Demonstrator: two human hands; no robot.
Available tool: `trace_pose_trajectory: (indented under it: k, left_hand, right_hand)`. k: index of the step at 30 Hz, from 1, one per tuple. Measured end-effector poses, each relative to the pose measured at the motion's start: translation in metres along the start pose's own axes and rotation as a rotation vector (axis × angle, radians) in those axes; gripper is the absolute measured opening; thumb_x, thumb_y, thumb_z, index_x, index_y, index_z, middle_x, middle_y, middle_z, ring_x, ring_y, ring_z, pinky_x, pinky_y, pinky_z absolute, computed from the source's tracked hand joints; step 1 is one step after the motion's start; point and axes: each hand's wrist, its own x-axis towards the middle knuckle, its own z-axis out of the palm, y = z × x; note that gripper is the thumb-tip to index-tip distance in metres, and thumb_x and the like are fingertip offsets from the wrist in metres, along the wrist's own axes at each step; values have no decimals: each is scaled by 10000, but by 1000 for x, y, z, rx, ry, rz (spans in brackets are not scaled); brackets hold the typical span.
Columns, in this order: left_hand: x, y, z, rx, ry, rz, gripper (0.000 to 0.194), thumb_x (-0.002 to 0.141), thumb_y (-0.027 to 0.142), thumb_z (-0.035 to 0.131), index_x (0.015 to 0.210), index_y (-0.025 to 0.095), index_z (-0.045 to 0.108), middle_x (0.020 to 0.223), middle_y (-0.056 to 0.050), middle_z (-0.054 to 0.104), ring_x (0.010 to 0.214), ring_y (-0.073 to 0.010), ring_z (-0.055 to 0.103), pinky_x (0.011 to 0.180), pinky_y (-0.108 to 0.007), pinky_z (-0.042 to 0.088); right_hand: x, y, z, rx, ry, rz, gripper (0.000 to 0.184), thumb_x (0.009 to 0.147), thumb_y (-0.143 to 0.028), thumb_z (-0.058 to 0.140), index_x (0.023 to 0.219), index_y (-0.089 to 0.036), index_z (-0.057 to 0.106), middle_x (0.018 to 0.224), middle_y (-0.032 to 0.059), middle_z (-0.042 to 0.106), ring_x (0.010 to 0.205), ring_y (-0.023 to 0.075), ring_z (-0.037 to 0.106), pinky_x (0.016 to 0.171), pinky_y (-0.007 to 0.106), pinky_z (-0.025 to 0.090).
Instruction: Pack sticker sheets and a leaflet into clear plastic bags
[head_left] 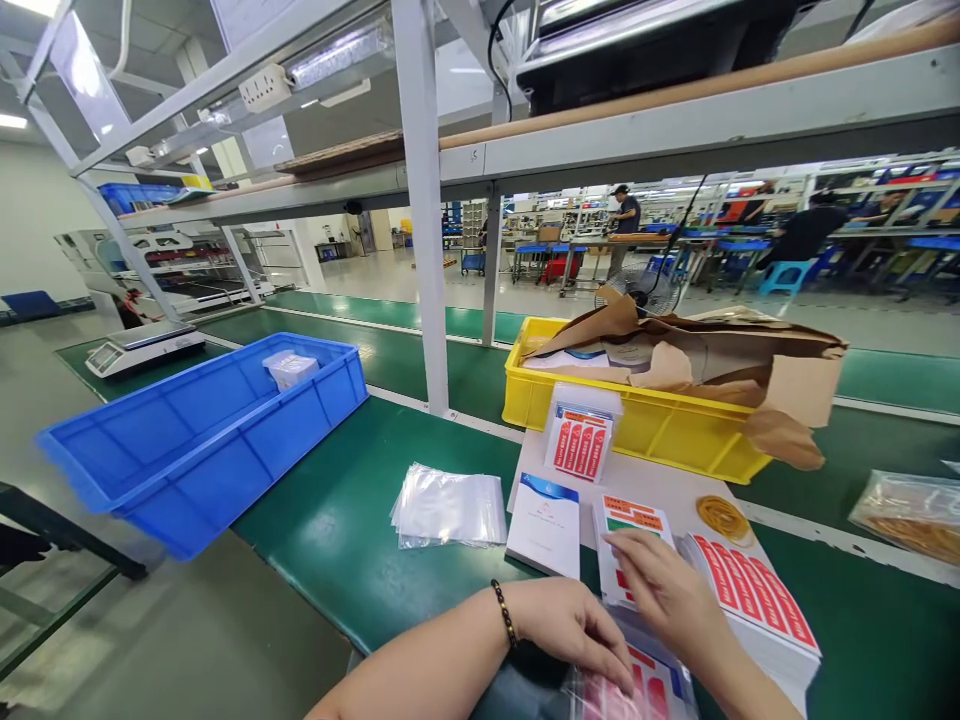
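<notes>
My left hand (577, 632), with a beaded bracelet at its wrist, has its fingers closed on a see-through plastic bag (600, 698) at the bottom edge. Red-and-white sticker sheets show through the bag, which is partly cut off. My right hand (667, 595) hovers over a sticker sheet (637, 515) with orange, green and red labels; its fingers reach left, stretched out. A tall stack of red sticker sheets (757, 595) stands right of that hand. Left of the hands lie a stack of white booklets (546, 525) with a blue top and a fan of see-through bags (452, 505).
Behind, a yellow crate (645, 415) holds torn brown paper, with bagged sticker sheets (581, 440) leaning on it. Rubber bands (722, 518) lie near the crate. At left are a blue crate (247, 450) and a scale (142, 345). A white post (424, 220) rises behind the table.
</notes>
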Motion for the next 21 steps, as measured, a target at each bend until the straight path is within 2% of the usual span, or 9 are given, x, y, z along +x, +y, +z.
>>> trace_pose_trajectory:
  k: [3, 6, 10, 13, 15, 17, 21]
  left_hand:
    - [3, -4, 4, -89, -110, 6, 230, 667, 353, 602, 738, 140, 653, 687, 21, 592, 655, -97, 518, 708, -191, 407]
    - [5, -6, 4, -143, -158, -34, 249, 620, 373, 637, 703, 139, 658, 691, 22, 598, 717, -122, 540, 754, -204, 405]
    - [6, -7, 4, -102, -131, -10, 229, 613, 344, 646, 724, 144, 665, 702, 33, 600, 748, -119, 540, 789, -197, 386]
    - [4, -3, 4, -138, -174, 44, 346, 563, 443, 654, 728, 139, 664, 714, 22, 603, 737, -125, 538, 780, -208, 388]
    - [1, 1, 5, -194, -204, 60, 439, 513, 532, 643, 704, 137, 662, 713, 11, 601, 732, -133, 533, 776, -219, 387]
    - [-1, 6, 6, -247, -169, 30, 499, 491, 593, 620, 697, 140, 663, 674, 10, 585, 683, -122, 513, 726, -216, 389]
    - [0, 5, 5, -488, 15, -20, 658, 570, 691, 492, 837, 113, 655, 538, 17, 514, 478, -67, 413, 516, -194, 330]
  right_hand:
    - [23, -14, 17, -167, -134, -128, 328, 752, -300, 506, 1058, -195, 556, 1065, 116, 561, 990, 261, 501, 838, 427, 392]
    - [34, -26, 24, -240, -246, -139, 466, 667, -322, 599, 1100, -167, 529, 955, 117, 590, 932, 282, 502, 821, 457, 362]
    - [34, -36, 22, -256, -333, -160, 384, 647, -269, 616, 1016, -177, 567, 873, 96, 586, 845, 258, 505, 796, 432, 345]
    - [32, -42, 17, -249, -355, -161, 229, 701, -217, 565, 926, -193, 599, 834, 80, 580, 808, 228, 508, 768, 395, 357]
    - [31, -43, 14, -214, -356, -174, 164, 768, -189, 483, 861, -200, 617, 791, 62, 580, 787, 200, 515, 755, 361, 368]
    - [31, -40, 10, -187, -309, -182, 225, 820, -177, 401, 854, -196, 623, 786, 60, 586, 770, 181, 525, 742, 340, 381]
    - [26, -24, -7, -164, -54, -160, 268, 844, -225, 369, 963, -182, 605, 885, 90, 599, 833, 195, 541, 725, 338, 415]
